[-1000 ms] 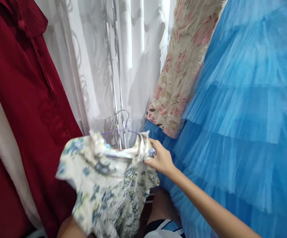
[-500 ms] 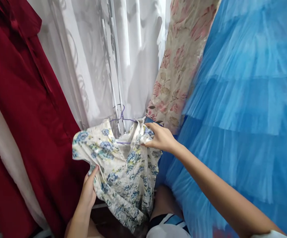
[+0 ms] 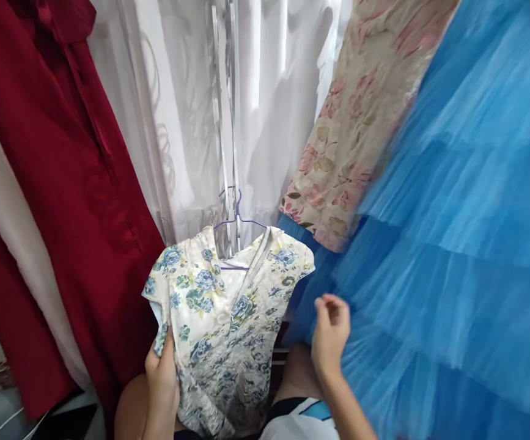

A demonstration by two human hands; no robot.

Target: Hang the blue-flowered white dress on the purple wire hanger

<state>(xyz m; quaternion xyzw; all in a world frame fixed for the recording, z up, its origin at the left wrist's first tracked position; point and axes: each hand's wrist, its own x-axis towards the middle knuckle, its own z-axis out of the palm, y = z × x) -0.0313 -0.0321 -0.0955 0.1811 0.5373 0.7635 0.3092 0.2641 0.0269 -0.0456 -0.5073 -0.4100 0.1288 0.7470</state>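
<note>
A white blouse (image 3: pixel 228 324) with blue and green flowers hangs on a thin purple hanger (image 3: pixel 238 214) in front of me. Its neckline is V-shaped and its cap sleeves are short. My left hand (image 3: pixel 162 370) is closed on the blouse's left side, just below the armhole, thumb on the front of the cloth. To the right of the blouse and apart from it is my right hand (image 3: pixel 332 333). Its fingers are curled in with nothing visible in them, near the blue tulle skirt.
A dark red garment (image 3: pixel 67 201) hangs at the left. Behind the blouse are white curtains (image 3: pixel 186 110) and narrow metal poles (image 3: pixel 228 122). A beige floral garment (image 3: pixel 338 140) and a layered blue tulle skirt (image 3: pixel 466 214) fill the right side. My legs (image 3: pixel 294 376) are below.
My right hand has let go of the blouse's right shoulder and moved down beside it. The blouse's right sleeve now lies spread out. My left hand still grips the side.
</note>
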